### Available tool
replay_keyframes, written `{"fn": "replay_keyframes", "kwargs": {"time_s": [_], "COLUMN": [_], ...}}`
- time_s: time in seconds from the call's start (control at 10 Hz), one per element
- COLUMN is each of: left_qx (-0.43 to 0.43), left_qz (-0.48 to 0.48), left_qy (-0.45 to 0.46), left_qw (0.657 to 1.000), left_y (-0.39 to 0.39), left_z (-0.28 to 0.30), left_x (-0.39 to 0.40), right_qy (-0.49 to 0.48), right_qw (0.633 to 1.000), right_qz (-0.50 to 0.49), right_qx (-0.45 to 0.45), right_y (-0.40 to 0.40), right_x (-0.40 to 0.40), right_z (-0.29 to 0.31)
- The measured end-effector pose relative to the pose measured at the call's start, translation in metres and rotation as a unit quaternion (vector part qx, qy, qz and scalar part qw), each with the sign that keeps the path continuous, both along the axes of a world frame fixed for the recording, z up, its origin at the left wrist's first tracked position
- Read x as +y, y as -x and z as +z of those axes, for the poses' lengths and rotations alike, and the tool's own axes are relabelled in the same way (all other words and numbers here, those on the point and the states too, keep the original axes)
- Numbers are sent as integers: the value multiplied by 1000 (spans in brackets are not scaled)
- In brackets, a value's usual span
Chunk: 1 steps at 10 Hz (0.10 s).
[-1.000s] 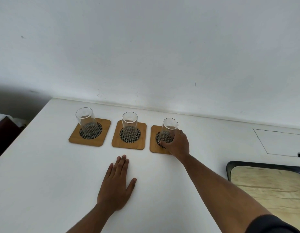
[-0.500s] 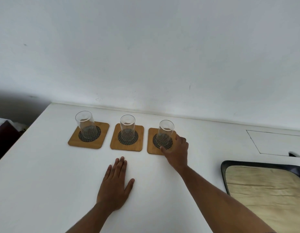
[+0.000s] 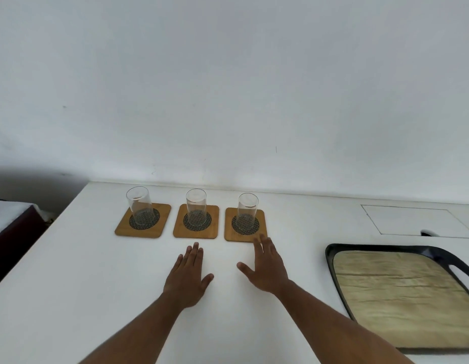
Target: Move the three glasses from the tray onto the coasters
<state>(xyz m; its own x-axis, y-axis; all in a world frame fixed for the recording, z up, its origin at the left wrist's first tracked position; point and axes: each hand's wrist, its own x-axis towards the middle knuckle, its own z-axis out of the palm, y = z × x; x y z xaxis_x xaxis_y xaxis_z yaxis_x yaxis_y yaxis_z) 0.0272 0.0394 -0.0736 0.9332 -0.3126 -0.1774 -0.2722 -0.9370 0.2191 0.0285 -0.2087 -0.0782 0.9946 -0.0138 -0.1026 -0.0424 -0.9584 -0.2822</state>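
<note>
From the head camera, the middle coaster (image 3: 196,221) serves as the anchor of the scene: it lies on the white tabletop (image 3: 96,271) near the wall, with the middle glass (image 3: 196,210) standing upright on its dark mesh centre. Just to the left of it lies the left coaster (image 3: 143,220) carrying the left glass (image 3: 139,207), and just to the right lies the right coaster (image 3: 245,225) carrying the right glass (image 3: 247,211); all three glasses stand upright and look empty. Nearer the person than the middle coaster, the left hand (image 3: 187,278) lies flat on the tabletop, fingers spread and holding nothing. To the right of that, the right hand (image 3: 265,266) is open too, fingers extended and empty, its fingertips just beside the near right corner of the right coaster and apart from the glass. Far to the right of the middle coaster sits the dark tray (image 3: 330,261) with its tan liner, and no glass shows on the part in view. Judged from this layout, the last placement is done and the task looks complete; the next move calls only for drawing the hands clear without brushing the right glass, which would tip easily.
</note>
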Motion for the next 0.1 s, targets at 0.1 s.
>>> {"fn": "replay_keyframes", "kwargs": {"time_s": [0.1], "left_qx": [-17], "left_qz": [2], "left_qy": [5], "left_qw": [1000], "left_y": [3], "left_z": [15], "left_x": [-4], "right_qy": [41], "right_qw": [999], "right_qz": [19], "right_qx": [7], "right_y": [10], "right_x": [0], "right_z": [10]}}
